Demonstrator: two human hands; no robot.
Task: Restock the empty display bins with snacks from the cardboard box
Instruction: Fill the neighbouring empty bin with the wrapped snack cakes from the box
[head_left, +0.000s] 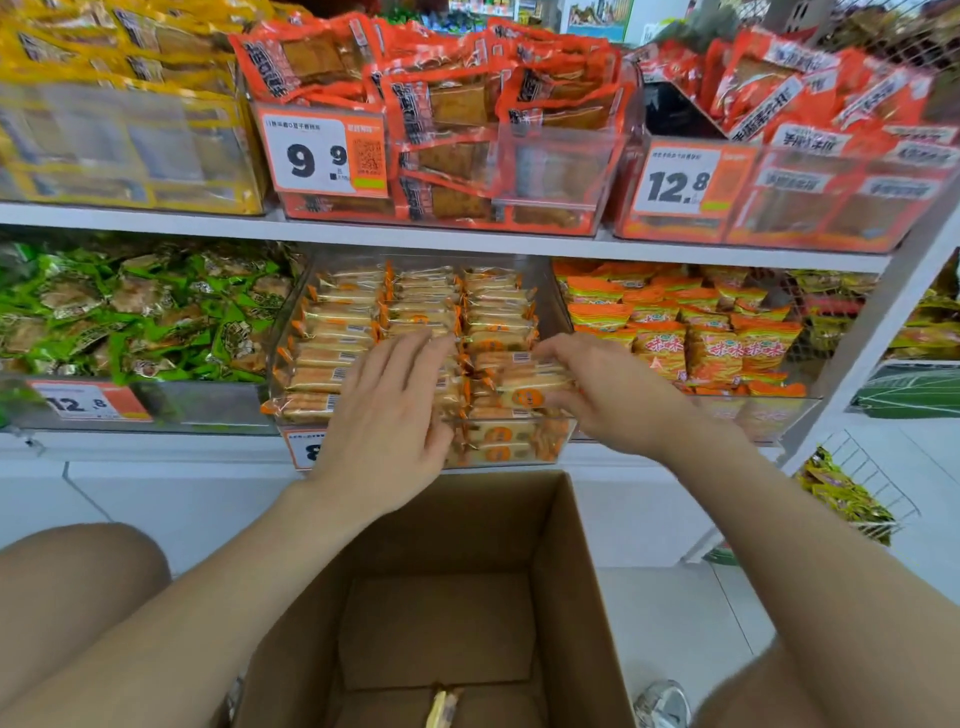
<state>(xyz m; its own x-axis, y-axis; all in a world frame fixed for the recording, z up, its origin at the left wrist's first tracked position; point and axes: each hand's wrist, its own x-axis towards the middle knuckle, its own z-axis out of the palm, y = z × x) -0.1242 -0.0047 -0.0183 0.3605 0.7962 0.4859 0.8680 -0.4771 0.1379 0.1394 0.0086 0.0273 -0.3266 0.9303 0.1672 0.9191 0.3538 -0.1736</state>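
A clear display bin (561, 312) on the lower shelf holds rows of pale snack packets with orange ends (343, 332). My left hand (387, 415) lies flat on the middle rows, fingers straight. My right hand (597, 389) pinches a few packets (530, 376) at the bin's right front, thumb under, fingers on top. Below both arms stands an open cardboard box (576, 597); one packet (444, 709) lies on its bottom near the front edge.
Left of the bin is a bin of green packets (130, 322), right of it orange bags (691, 332). The upper shelf carries yellow and red-orange packets behind price tags (324, 150). A wire basket (857, 493) hangs low on the right. White floor tiles surround the box.
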